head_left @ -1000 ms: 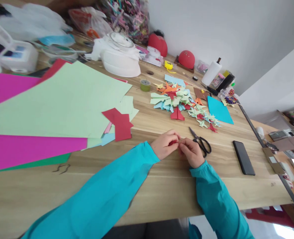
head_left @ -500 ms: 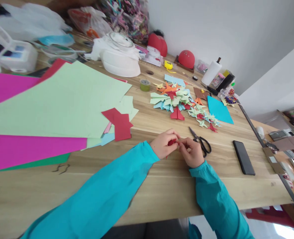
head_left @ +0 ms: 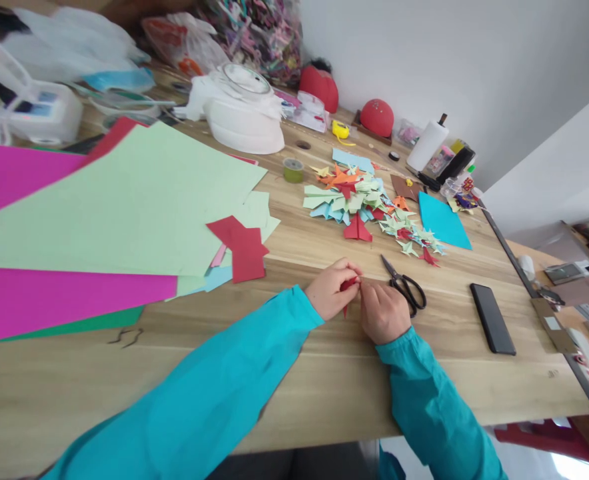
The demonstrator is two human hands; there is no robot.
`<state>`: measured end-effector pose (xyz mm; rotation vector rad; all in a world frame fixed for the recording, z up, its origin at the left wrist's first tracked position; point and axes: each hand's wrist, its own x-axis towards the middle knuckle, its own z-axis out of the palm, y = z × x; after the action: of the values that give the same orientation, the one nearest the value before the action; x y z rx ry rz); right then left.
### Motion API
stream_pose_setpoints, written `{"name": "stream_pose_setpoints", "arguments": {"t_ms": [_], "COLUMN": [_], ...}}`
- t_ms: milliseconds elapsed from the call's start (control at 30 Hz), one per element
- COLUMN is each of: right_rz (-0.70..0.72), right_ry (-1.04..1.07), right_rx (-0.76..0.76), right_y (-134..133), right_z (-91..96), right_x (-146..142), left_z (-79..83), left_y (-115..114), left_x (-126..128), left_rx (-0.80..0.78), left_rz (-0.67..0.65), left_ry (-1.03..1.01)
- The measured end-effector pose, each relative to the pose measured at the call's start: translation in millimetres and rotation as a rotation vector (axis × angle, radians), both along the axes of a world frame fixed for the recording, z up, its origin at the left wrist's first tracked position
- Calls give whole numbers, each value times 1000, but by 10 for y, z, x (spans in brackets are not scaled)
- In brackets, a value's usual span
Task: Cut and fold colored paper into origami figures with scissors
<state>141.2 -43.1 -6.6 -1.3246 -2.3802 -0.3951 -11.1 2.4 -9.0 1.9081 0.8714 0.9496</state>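
A small folded piece of red paper (head_left: 347, 285) is pinched in my left hand (head_left: 330, 291), with a narrow red point hanging below the fingers. My right hand (head_left: 383, 309) is closed, its fingertips meeting the paper's right end; most of the paper is hidden by the fingers. Black-handled scissors (head_left: 404, 287) lie just right of my right hand, blades pointing away. Beyond both hands spreads a pile of folded paper shapes (head_left: 362, 193) in green, orange, blue and red. Cut red paper pieces (head_left: 247, 252) rest to the left of my left hand.
Large green sheets (head_left: 124, 207) and magenta sheets (head_left: 74, 293) cover the left of the table. A black phone (head_left: 492, 319) lies at the right, and a blue sheet (head_left: 444, 221) behind it. White caps (head_left: 244, 113), a tape roll (head_left: 293, 170) and plastic bags (head_left: 74, 47) stand farther back.
My right hand has turned over, its knuckles now facing up, while still at the red paper. The red point below my left hand shows more. The view has shifted slightly.
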Motion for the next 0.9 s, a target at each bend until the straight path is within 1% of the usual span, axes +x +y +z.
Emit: {"name": "stream_pose_setpoints", "arguments": {"t_ms": [167, 233, 300, 400, 467, 500, 600, 667, 700, 733, 800, 900], "right_rz": [-8, -18, -42, -102, -148, -172, -242, -254, -245, -231, -199, -186], "right_ry": [-6, 42, 168, 491, 760, 905, 1313, 1523, 1597, 1656, 1723, 1749], "right_rx": [-36, -70, -124, -233, -366, -459, -818, -1051, -1141, -1205, -1271, -1266], "right_y": [-28, -37, -52, -73, -71, -63, -12, 26, 41, 52, 65, 66], "right_z": [-19, -15, -5, 17, 29, 33, 42, 54, 63, 74, 94, 107], "right_x": [-46, -53, -56, -61, -66, -68, -66, -57, -51, -46, -39, -34], "left_z": [-143, -177, -179, -140, -112, -103, -104, -122, -132, -141, -154, -163], "left_y": [51, 69, 81, 86, 83, 80, 73, 70, 70, 70, 70, 71], "left_x": [27, 30, 22, 2, -9, -13, -15, -13, -11, -10, -10, -11], "left_rx": [49, 59, 44, 16, 12, 15, 40, 60, 67, 71, 74, 92], "left_rz": [17, 13, 17, 36, 37, 29, 16, 16, 17, 16, 11, 6], "left_ry": [-8, -8, -10, -30, -41, -44, -52, -49, -47, -47, -49, -63]}}
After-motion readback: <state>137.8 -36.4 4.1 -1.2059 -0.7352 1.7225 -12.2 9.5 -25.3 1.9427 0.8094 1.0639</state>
